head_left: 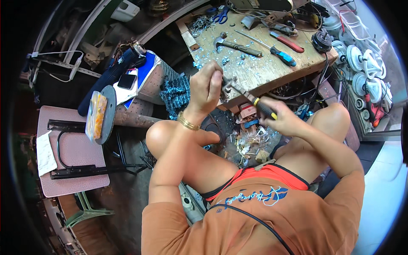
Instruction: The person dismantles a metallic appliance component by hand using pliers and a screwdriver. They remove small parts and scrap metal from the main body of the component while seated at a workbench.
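- Hands meet just near of the wooden workbench [272,70], above the person's bare knees.
- Left hand [205,88], with a gold bangle [188,123] on its wrist, is closed tight around a small dark metal part [226,83]; only a bit of the part shows past the fingers, so its kind cannot be told.
- Right hand [284,121] is wrapped around the black-and-yellow handle of a screwdriver [255,102], whose shaft runs up and left so the tip touches the metal part in the left hand.
- Workbench top is strewn with shiny metal shavings; lying on it are a claw hammer [236,43], a blue-handled screwdriver [282,55], a red-handled tool [288,42] and blue-handled scissors [221,16] at the far edge.
- Black cable [327,70] hangs over the bench's right edge, from a round dark motor part [321,41] on the corner.
- Scrap of wire, copper and small parts [248,138] lies on the floor between the knees.
- Far right, white round plastic parts [361,63] are stacked together.
- Left, a pink chair [74,151] holds a black metal frame [72,170] and a white paper [44,155].
- Near the chair, a round grey disc [109,111] stands on edge with a clear bag of orange pieces [96,114] leaning against it.
- Perforated metal drum [159,83] lies beyond the left knee, with a phone [126,80] just left of it.
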A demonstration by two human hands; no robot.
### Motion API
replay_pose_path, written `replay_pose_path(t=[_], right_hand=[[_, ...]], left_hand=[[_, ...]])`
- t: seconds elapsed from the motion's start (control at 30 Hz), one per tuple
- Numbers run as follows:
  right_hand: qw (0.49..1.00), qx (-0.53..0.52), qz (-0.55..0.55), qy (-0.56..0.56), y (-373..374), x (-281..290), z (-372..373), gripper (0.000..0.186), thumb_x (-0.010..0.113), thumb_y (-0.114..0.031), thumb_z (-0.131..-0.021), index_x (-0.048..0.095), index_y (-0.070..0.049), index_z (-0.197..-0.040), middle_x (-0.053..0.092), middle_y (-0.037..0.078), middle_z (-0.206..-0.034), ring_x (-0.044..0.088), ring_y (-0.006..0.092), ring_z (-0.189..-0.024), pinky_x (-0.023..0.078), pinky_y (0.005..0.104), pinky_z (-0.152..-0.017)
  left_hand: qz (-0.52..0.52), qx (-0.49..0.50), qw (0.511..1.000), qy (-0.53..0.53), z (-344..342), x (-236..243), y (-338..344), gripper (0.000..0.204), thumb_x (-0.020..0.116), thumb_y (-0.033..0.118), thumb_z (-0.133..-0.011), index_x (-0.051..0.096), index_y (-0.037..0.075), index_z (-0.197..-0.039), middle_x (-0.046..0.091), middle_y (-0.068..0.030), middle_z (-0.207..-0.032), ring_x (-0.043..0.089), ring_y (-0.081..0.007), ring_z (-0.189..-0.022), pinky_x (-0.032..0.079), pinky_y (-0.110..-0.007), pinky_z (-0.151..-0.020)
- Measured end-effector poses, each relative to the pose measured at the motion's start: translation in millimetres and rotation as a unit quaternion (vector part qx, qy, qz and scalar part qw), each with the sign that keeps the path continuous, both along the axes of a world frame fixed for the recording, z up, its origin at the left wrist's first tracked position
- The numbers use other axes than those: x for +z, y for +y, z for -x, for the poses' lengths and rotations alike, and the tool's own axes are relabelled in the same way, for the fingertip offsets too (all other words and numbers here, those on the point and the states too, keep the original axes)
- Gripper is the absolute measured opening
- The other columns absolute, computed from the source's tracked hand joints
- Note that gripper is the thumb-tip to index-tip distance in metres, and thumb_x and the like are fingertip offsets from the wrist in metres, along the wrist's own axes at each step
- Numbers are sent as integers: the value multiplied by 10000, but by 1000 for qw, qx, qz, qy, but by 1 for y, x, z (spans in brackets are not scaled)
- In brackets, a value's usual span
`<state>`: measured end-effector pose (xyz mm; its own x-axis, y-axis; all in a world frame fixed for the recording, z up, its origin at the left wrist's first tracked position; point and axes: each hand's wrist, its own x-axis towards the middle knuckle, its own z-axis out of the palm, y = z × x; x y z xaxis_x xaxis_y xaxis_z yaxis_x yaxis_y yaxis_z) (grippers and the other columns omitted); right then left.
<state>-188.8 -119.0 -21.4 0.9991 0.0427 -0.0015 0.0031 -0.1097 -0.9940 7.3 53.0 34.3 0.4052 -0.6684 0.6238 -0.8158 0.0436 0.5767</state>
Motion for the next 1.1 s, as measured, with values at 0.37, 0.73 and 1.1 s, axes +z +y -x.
replay_pose_path(t=[0.37, 0.73, 1.1], right_hand=[[910, 275, -224, 216, 6, 30, 56, 251, 757, -94, -830, 547, -30, -953, 629, 84, -943, 614, 146, -765, 528, 327, -665], [994, -73, 13, 75, -37, -28, -24, 196, 675, -10, -789, 574, -39, -954, 586, 23, -845, 574, 106, -746, 482, 276, -667], [941, 99, -237, 218, -52, 20, -43, 390, 625, -33, -864, 540, 14, -1242, 641, 156, -1199, 713, 247, -983, 616, 399, -812]], left_hand=[[-6, 93, 987, 128, -118, 20, 39, 323, 426, 301, -1041, 591, 25, -1024, 592, -127, -914, 580, -218, -785, 505, -363, -738], [-225, 219, 946, -81, -77, -103, -56, 389, 665, 319, -896, 568, 19, -1124, 607, -203, -1143, 599, -397, -1039, 462, -447, -911], [-258, -181, 938, 142, -64, -12, -41, 261, 700, 50, -914, 701, 36, -1174, 712, -77, -1084, 682, -131, -891, 561, -277, -829]])
